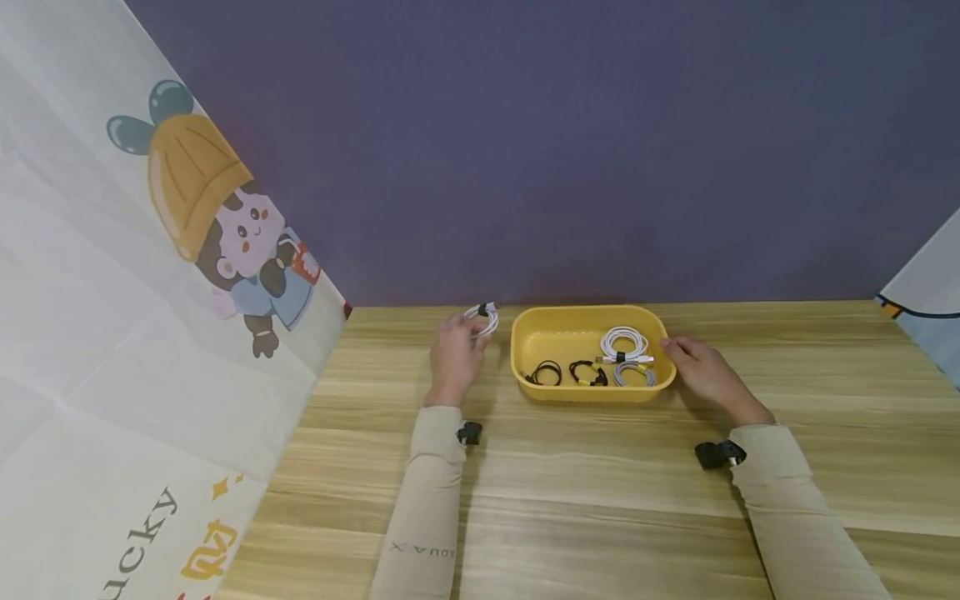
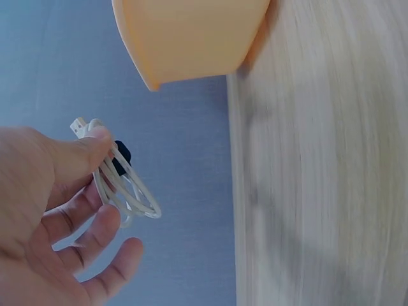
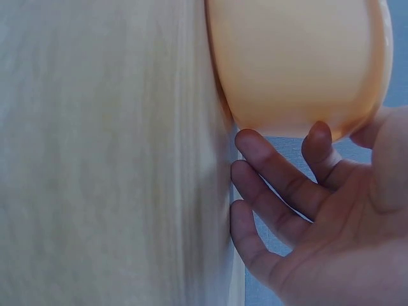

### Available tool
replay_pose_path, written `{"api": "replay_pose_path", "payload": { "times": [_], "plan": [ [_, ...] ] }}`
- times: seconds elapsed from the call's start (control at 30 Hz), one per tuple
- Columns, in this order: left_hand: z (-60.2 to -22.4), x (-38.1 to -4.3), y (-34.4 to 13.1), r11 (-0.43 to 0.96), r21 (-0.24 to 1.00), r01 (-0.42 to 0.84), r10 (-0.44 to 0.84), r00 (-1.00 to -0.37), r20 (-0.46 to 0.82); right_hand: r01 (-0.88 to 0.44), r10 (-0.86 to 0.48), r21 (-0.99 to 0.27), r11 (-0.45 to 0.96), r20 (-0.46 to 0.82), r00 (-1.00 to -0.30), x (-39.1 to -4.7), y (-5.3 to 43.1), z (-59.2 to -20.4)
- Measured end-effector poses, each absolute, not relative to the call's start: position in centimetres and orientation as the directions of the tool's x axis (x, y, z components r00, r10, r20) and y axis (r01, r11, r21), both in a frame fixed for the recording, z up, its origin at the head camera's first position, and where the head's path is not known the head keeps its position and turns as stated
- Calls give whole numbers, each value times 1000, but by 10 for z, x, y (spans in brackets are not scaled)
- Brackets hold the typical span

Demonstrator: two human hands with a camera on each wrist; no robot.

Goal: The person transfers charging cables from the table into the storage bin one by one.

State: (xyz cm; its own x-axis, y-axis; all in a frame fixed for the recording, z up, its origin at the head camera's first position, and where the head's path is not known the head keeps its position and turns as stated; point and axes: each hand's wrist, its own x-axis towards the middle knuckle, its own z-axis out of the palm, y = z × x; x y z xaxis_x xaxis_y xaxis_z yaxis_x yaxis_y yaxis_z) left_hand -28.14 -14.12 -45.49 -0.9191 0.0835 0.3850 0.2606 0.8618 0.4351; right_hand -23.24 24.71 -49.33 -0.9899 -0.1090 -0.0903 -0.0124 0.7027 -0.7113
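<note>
My left hand pinches a coiled white USB cable between thumb and fingers, raised to the left of the yellow basket. A black tie wraps the coil, and its plug sticks out above the thumb. At the basket's right end, my right hand grips the rim, with the index fingertip against the outer wall and the other fingers spread below. Inside the basket lie a larger white cable coil, a grey cable coil and two small black cable coils, one at the left.
The basket stands on a wood-grain table, close to a dark blue-purple partition along the back edge. A white sheet with a cartoon figure hangs on the left. Another printed sheet is at the far right.
</note>
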Motion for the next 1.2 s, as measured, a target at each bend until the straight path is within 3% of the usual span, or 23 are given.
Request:
{"api": "replay_pose_path", "payload": {
  "times": [1.2],
  "plan": [
    [-454, -278, -121, 828, 369, 423, 223, -851, 476, -5, -102, -710, 704, -94, -990, -233, 247, -494]
  ]
}}
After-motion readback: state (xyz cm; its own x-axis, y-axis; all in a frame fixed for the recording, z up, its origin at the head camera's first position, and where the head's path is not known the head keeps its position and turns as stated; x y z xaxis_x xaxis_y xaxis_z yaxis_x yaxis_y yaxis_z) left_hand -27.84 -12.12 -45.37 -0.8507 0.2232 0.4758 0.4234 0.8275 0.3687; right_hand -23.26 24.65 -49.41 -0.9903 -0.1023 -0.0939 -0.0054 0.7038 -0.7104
